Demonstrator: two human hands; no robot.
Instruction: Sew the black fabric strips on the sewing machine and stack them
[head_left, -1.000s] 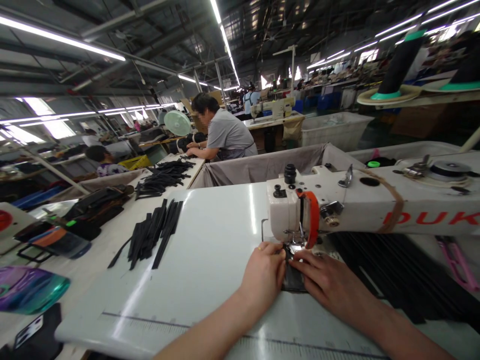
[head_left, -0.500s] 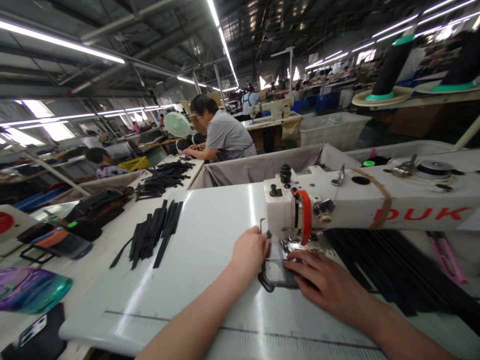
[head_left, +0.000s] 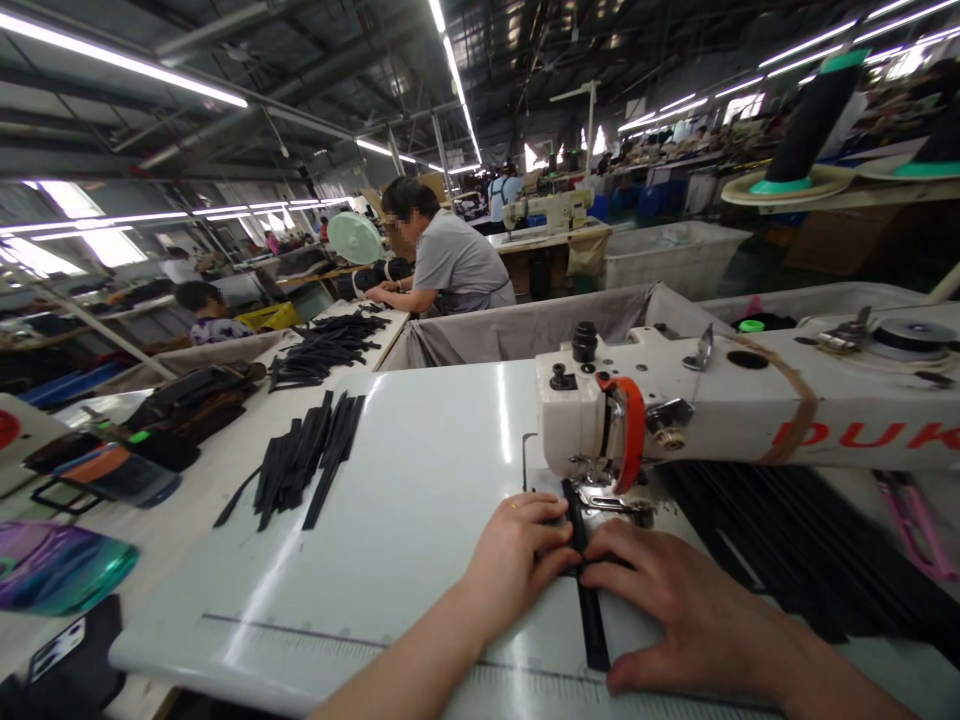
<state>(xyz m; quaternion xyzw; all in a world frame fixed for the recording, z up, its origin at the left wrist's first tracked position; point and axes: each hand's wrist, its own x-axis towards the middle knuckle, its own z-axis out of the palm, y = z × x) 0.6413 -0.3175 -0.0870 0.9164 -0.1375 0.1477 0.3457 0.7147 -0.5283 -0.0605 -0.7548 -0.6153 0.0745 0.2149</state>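
A narrow black strip (head_left: 592,620) runs from under the needle area of the white sewing machine (head_left: 705,410) toward the table's front edge. My left hand (head_left: 521,550) lies against the strip's left side, its fingers closed together at the edge. From the right, my right hand (head_left: 660,590) touches the strip with its fingertips, thumb spread away lower down. Both hands are just in front of the presser foot (head_left: 600,500). The fingertips partly cover the strip's middle.
Black strips lie in a pile (head_left: 300,460) on the left and in a long bundle (head_left: 765,540) under the machine arm. Pink scissors (head_left: 915,525) are at the right. A phone (head_left: 71,655) and purple-teal bottle (head_left: 67,567) sit at left. A person in grey (head_left: 457,265) works beyond.
A black strip now lies between my hands at the machine. Both hands have shifted, the left lower and the right slightly lower with its thumb spread. The view has moved a little left.
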